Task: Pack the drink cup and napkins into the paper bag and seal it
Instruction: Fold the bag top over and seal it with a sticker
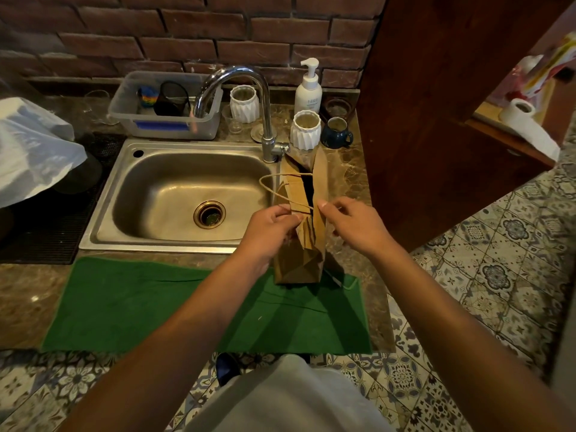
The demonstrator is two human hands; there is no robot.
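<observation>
A brown paper bag (304, 244) stands upright on the right end of a green towel (156, 307), just right of the sink. Its top is a narrow dark slit, and I cannot see what is inside. My left hand (269, 226) pinches the bag's left top edge near the twine handle (274, 185), which loops out to the left. My right hand (352, 222) pinches the right top edge. The drink cup and the napkins are not visible.
A steel sink (174, 194) with a curved tap (249, 98) lies left of the bag. Behind the bag stand two white ribbed cups (305, 129), a blue mug (336, 132), a soap pump bottle (308, 88) and a plastic tub (168, 104). A wooden panel (436, 104) rises on the right.
</observation>
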